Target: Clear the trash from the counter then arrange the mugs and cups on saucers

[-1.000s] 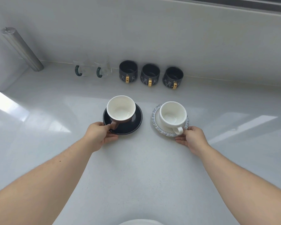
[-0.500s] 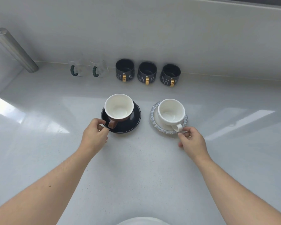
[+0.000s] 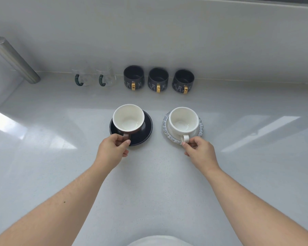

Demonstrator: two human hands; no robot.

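Observation:
A brown cup with a white inside [image 3: 128, 119] stands on a black saucer [image 3: 147, 128] in the middle of the white counter. My left hand [image 3: 112, 150] pinches the brown cup's handle at the saucer's near edge. To the right, a white cup [image 3: 183, 120] sits on a grey-rimmed white saucer [image 3: 165, 128]. My right hand [image 3: 199, 151] pinches the white cup's handle between thumb and forefinger. Both cups stand upright and look empty.
Along the back wall stand three dark mugs with gold handles [image 3: 158, 80] and, left of them, two clear glass mugs with green handles [image 3: 93, 78]. A metal cylinder [image 3: 14, 59] leans at the far left beside a white block [image 3: 0, 89].
Both hands have closed in from the saucer rims onto the cup handles. The brown cup's handle now sits between my left thumb and fingers.

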